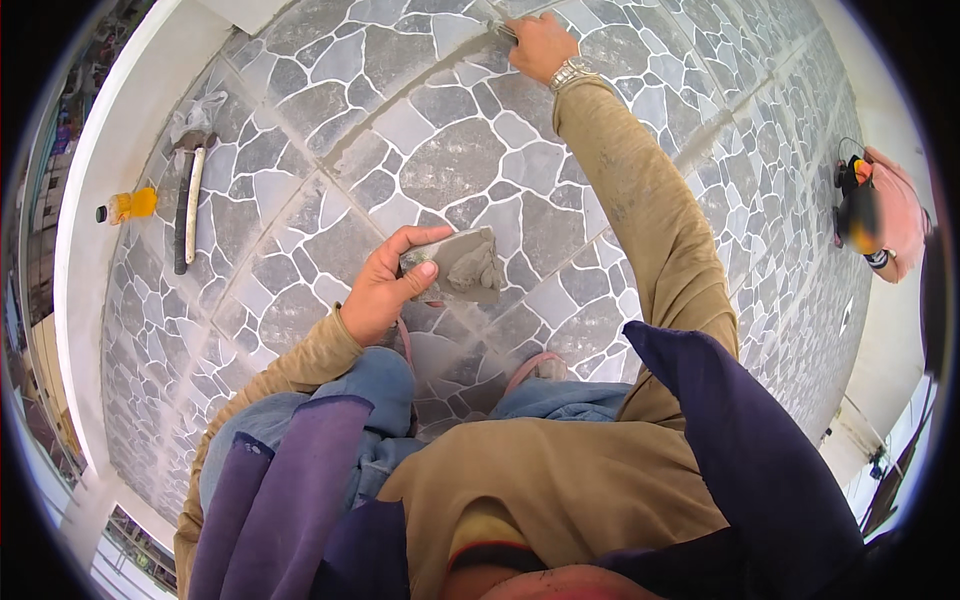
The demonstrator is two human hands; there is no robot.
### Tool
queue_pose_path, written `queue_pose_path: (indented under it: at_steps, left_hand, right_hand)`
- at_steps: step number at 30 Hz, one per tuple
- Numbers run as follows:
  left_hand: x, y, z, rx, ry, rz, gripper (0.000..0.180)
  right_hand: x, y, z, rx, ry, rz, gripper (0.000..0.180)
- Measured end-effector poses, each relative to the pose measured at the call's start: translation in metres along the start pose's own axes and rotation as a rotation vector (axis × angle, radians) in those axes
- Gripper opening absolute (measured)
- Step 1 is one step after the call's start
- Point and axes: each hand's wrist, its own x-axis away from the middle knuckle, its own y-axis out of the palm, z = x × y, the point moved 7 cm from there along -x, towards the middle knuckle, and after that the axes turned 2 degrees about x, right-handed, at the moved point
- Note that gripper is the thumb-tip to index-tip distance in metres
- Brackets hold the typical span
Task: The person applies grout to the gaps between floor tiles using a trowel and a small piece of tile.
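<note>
My left hand (378, 285) grips a small flat grey plate (487, 293) in front of my knees, thumb on top and fingers along its edge. A lump of wet grey mortar (472, 267) lies on that plate. Stretched far ahead, my right hand (543, 48) is closed around a small metal tool (502, 31), perhaps a putty knife; its blade is mostly hidden. The tool's tip is at the far end of a long grey joint (400, 98) between stone-patterned floor tiles (452, 160). I cannot tell whether it touches the floor.
To the left lie a hammer with a white handle (195, 205) and a black-handled tool (183, 215), beside a clear plastic bag (200, 115). A bottle of orange liquid (132, 205) lies near the low white wall (90, 190). At far right a person in pink (900, 215) bends low.
</note>
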Motion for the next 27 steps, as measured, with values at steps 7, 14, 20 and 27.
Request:
queue_pose_path:
  at_steps: [7, 14, 20, 27]
  left_hand:
    - [-0.003, 0.002, 0.005, -0.001, -0.043, 0.060, 0.038]
    - [0.002, 0.004, -0.005, 0.043, -0.046, 0.023, 0.039]
    - [0.002, -0.005, 0.008, 0.047, -0.049, 0.084, 0.039]
    - [0.011, -0.008, -0.005, 0.062, -0.069, 0.061, 0.040]
  right_hand:
    - [0.009, 0.042, -0.010, 0.130, 0.003, 0.179, 0.022]
    - [-0.001, 0.023, 0.005, 0.089, -0.001, 0.165, 0.022]
    - [0.024, 0.038, -0.060, 0.041, -0.061, 0.170, 0.023]
    - [0.030, -0.002, -0.107, -0.092, -0.197, -0.011, 0.025]
